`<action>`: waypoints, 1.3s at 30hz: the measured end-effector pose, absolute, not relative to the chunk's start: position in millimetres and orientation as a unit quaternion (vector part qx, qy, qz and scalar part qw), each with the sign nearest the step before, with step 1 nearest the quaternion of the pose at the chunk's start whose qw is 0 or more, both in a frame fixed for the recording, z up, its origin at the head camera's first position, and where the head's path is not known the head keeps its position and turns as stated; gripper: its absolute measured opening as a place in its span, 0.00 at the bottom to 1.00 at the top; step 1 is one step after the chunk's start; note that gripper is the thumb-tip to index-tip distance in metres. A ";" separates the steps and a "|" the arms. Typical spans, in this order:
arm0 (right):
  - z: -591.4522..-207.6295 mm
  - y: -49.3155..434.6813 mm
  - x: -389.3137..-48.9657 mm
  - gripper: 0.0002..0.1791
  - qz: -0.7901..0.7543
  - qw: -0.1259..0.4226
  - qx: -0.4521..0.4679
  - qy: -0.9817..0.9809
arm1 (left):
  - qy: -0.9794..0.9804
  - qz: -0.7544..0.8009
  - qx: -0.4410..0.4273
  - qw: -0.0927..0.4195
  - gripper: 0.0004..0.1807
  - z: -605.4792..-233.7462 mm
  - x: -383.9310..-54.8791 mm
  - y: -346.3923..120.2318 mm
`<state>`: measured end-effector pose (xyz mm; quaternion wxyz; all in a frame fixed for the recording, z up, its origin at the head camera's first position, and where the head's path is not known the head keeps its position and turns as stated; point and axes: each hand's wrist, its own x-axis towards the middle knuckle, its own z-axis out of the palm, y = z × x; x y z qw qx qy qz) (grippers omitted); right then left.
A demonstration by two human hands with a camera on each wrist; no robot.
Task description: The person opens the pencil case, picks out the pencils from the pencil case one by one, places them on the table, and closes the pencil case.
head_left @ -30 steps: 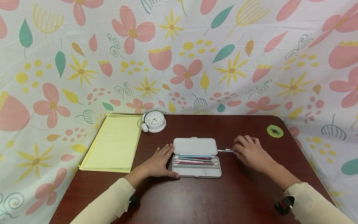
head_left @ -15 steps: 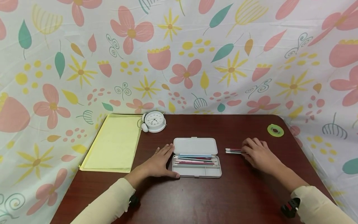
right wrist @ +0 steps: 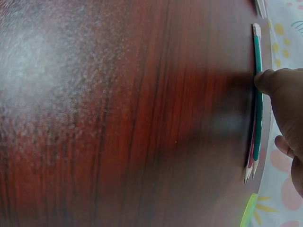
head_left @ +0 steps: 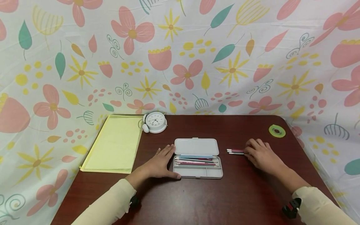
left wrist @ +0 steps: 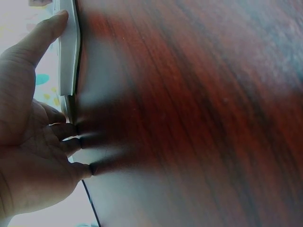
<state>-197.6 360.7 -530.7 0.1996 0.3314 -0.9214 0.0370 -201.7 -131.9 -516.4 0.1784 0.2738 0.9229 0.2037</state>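
An open white pencil case (head_left: 187,172) lies on the table with several pencils (head_left: 197,161) in its long compartment. Its lid (head_left: 196,147) is folded back flat. My left hand (head_left: 157,164) rests spread at the case's left side, thumb on the front corner and fingertips by the lid. To the right of the case, my right hand (head_left: 261,156) pinches a small bundle of pencils (head_left: 234,152) lying along the table. In the right wrist view the thumb presses a green pencil (right wrist: 258,118), sharpened points toward the tape side; the other fingers are partly hidden behind.
A yellow zip pouch (head_left: 112,143) lies at the left, and a white alarm clock (head_left: 155,122) stands beside its top corner. A green roll of tape (head_left: 277,131) lies at the back right. Behind the dark wood table (head_left: 197,200) hangs a flowered curtain (head_left: 185,62).
My right hand has moved to the right with the pencils, away from the case lid, and more of their ends show. During the last half second it barely shifts. The left hand stays put.
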 end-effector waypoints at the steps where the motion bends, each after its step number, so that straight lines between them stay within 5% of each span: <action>1: -530.8 360.9 -197.6 0.14 0.036 0.199 0.331 -0.922 | 0.923 0.205 0.273 0.178 0.74 -516.4 -201.6 -131.9; 22: -525.6 353.3 -200.2 0.13 0.053 0.189 0.327 -0.924 | 0.924 0.203 0.270 0.180 0.74 -516.5 -200.4 -132.9; 39: -495.3 258.3 -197.9 0.16 0.107 0.144 0.378 -0.908 | 0.924 0.200 0.271 0.182 0.74 -515.0 -202.3 -132.4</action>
